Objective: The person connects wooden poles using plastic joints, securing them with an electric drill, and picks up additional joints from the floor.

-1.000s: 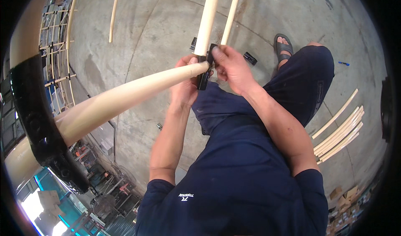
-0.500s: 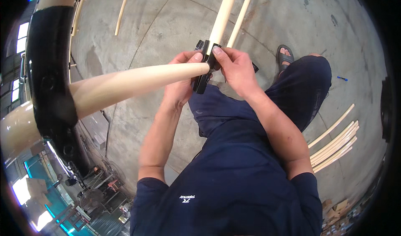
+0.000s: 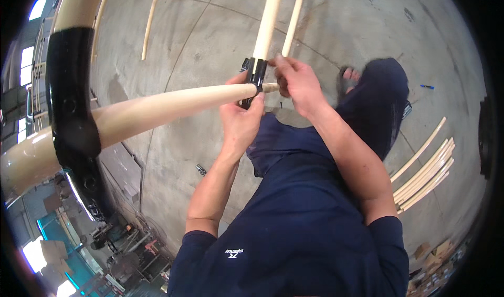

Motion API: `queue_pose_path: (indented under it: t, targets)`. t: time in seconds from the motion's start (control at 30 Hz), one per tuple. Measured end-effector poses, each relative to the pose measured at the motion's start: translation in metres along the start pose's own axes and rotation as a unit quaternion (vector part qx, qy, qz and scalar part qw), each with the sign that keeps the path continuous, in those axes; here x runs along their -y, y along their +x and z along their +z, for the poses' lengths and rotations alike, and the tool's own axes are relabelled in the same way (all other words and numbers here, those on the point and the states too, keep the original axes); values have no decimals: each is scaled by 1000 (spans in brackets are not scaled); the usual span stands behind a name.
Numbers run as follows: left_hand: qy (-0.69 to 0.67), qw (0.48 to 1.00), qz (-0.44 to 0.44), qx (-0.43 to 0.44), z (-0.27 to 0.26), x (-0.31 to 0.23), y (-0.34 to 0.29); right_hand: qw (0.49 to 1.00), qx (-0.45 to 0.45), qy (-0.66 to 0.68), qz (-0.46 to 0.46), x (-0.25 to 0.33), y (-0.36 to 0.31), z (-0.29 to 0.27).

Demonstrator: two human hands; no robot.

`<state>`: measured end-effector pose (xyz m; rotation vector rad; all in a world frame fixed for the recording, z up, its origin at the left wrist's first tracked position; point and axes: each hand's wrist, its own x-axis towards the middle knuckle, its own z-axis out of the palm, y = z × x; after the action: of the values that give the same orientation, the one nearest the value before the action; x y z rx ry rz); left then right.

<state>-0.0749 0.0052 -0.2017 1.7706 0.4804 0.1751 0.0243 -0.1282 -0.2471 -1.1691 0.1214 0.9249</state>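
A black pipe joint (image 3: 257,70) sits around the end of a cream tube (image 3: 270,21) that runs away from me. Another cream tube (image 3: 173,105) comes in from the left and meets the joint from the side. My left hand (image 3: 241,121) is closed around the joint's near end, thumb on its side. My right hand (image 3: 300,84) is just right of the joint with fingers curled together. Whatever those fingers hold, if anything, is hidden. A short stretch of cream tube (image 3: 271,87) shows between the joint and my right hand.
A large black joint (image 3: 73,108) connects thick cream tubes close by on the left. Loose cream tubes (image 3: 424,173) lie on the concrete floor at right, near a blue pen (image 3: 427,87). A small dark part (image 3: 200,169) lies left of my forearm. Machinery (image 3: 126,255) stands lower left.
The black joint's pieces, held apart earlier, now sit together around the tube. My left hand has shifted to the joint's near end; my right hand has come off it to the right.
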Motion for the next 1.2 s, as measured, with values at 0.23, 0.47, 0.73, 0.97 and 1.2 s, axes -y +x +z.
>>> queue_pose_path:
  t: [0.23, 0.47, 0.73, 0.97, 1.2]
  targets:
    - [-61, 995, -54, -50, 4, -3, -3, 991, -34, 127, -32, -45, -26, -27]
    - [-34, 997, -57, -44, 7, -11, -5, 997, 21, 58, 45, -38, -32, -47]
    - [-47, 997, -32, -51, 10, -9, -7, 990, -31, 50, -126, -28, -38, -5]
    - [-74, 995, -52, -47, 6, -8, -6, 985, -57, 77, -144, -20, -35, 18]
    - [-108, 992, -50, -47, 6, -5, -6, 976, -80, 38, -200, -21, -33, 34]
